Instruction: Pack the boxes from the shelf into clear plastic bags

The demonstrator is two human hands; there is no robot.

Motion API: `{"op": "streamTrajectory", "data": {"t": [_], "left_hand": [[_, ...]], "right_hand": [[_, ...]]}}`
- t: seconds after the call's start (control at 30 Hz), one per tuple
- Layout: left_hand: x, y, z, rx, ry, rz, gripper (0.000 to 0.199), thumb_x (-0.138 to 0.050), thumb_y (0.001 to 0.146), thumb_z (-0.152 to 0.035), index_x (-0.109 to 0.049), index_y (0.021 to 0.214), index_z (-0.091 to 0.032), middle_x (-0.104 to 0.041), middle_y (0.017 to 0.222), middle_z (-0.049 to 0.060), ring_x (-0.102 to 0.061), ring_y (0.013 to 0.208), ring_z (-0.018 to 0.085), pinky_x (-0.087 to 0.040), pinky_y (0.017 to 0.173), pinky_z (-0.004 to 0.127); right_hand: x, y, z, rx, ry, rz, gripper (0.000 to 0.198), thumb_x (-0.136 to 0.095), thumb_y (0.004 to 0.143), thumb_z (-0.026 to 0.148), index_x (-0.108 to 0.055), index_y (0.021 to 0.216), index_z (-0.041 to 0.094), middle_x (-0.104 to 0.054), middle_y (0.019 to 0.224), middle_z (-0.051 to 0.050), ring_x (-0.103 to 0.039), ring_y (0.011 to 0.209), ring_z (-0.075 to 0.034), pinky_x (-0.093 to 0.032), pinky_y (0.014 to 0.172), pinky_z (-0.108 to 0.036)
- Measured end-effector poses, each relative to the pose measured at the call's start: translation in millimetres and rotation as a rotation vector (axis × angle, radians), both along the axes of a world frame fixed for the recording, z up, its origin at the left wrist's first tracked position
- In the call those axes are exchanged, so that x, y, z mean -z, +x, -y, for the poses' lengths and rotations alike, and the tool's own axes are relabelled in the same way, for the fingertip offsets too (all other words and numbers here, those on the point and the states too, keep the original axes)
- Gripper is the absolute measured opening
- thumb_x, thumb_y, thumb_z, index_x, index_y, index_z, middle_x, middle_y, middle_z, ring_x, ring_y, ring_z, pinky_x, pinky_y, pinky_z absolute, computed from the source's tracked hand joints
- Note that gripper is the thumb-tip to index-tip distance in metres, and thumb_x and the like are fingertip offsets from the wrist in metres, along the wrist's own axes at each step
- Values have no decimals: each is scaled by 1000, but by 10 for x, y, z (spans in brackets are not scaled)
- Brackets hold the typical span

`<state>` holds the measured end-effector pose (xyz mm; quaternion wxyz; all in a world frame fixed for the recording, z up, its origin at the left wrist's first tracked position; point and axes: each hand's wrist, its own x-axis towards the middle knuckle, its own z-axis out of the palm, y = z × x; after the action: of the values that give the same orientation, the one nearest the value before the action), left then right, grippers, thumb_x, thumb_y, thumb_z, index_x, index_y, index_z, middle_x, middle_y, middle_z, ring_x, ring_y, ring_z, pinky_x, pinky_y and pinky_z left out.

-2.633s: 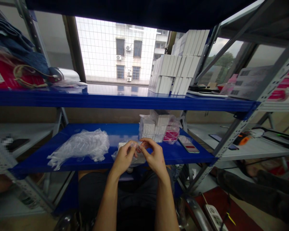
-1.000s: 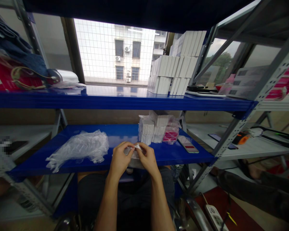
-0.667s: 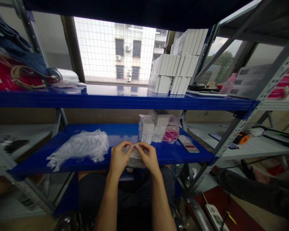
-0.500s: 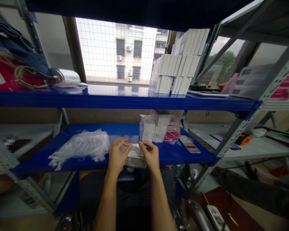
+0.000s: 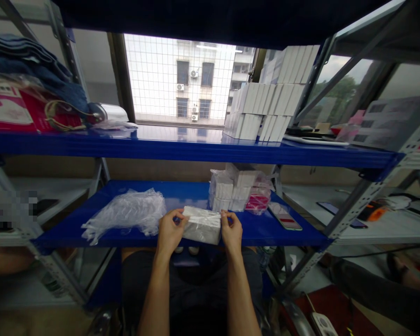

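A small white box wrapped in clear plastic (image 5: 202, 228) sits at the front edge of the lower blue shelf, its film creased along the top. My left hand (image 5: 170, 232) pinches its left end between thumb and fingers. At the other end, my right hand (image 5: 232, 232) has thumb and fingers closed on the film at the upper right corner. Left of my hands lies a heap of clear plastic bags (image 5: 128, 214). Behind the right hand stands a clear bag of white and pink boxes (image 5: 231, 191).
A phone (image 5: 285, 217) lies at the lower shelf's right side. White boxes (image 5: 262, 102) are stacked on the upper blue shelf (image 5: 182, 148), with folded denim (image 5: 24, 65) at its left. Metal posts (image 5: 357, 196) flank the shelves. Another person's leg (image 5: 374, 284) is at right.
My hands have moved apart along the wrapped box, so more of its top and front shows. The whole view has shifted slightly, with the shelves appearing further right.
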<state>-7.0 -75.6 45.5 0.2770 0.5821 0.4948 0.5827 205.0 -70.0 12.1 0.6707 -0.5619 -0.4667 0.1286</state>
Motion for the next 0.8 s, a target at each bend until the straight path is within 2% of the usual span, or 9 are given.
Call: {"op": "streamTrajectory", "data": {"t": [0.07, 0.13, 0.3, 0.47, 0.53, 0.6, 0.7, 0.77, 0.8], "left_hand": [[49, -6, -26, 9, -15, 38, 19, -75, 77, -34, -66, 70, -18, -76, 112, 13, -73, 98, 24, -59, 82, 36], [73, -13, -38, 11, -12, 54, 21, -75, 76, -35, -66, 70, -17, -76, 110, 13, -73, 97, 24, -60, 81, 35], [50, -8, -28, -15, 11, 32, 21, -72, 78, -36, -66, 71, -18, -76, 105, 13, -73, 96, 25, -60, 79, 36], [19, -27, -28, -35, 38, 15, 23, -71, 77, -40, -65, 71, -18, -77, 102, 13, -73, 92, 25, -59, 72, 32], [25, -59, -30, -72, 27, -36, 26, -70, 79, -44, -66, 73, -19, -77, 95, 10, -73, 88, 24, -58, 69, 30], [41, -101, -26, -132, 10, -104, 28, -68, 81, -48, -64, 76, -20, -75, 83, 6, -73, 82, 23, -55, 68, 28], [65, -152, -6, -224, -108, -225, 33, -64, 85, -56, -61, 84, -23, -70, 71, 2, -71, 72, 22, -54, 69, 30], [68, -156, 9, -212, -255, -273, 38, -58, 89, -61, -60, 88, -23, -68, 65, 1, -70, 66, 23, -55, 69, 33], [66, -146, 14, -176, -328, -273, 40, -53, 92, -63, -61, 91, -23, -66, 61, 1, -70, 64, 24, -55, 69, 34]], "right_hand": [[3, 1, 9, -10, -21, 18, 39, -58, 90, 57, -64, 76, 21, -78, 83, -9, -62, 60, -20, -46, 55, -27], [2, 10, 17, -21, -4, 43, 38, -58, 91, 56, -62, 74, 22, -75, 75, -6, -63, 62, -21, -47, 58, -27], [21, 44, -5, -57, -32, 60, 35, -57, 91, 53, -59, 74, 23, -75, 79, -7, -68, 72, -23, -52, 72, -32], [76, 76, -34, -209, -15, -88, 39, -63, 89, 59, -60, 79, 21, -74, 81, -6, -70, 78, -24, -54, 77, -34], [106, 121, -18, -299, 0, -168, 41, -66, 86, 60, -62, 87, 20, -74, 85, -7, -72, 84, -25, -56, 81, -37], [135, 187, 20, -429, -29, -220, 47, -68, 85, 61, -64, 106, 19, -76, 95, -9, -73, 94, -27, -57, 88, -41], [153, 286, 100, -652, -135, -193, 77, -82, 74, 53, -54, 138, 21, -74, 116, -11, -71, 110, -27, -55, 98, -45], [140, 320, 146, -696, -192, -109, 92, -92, 61, 43, -52, 141, 22, -71, 121, -11, -69, 113, -28, -54, 99, -44], [127, 324, 162, -680, -212, -59, 92, -94, 57, 40, -54, 138, 21, -72, 119, -10, -69, 110, -28, -55, 97, -43]]}}
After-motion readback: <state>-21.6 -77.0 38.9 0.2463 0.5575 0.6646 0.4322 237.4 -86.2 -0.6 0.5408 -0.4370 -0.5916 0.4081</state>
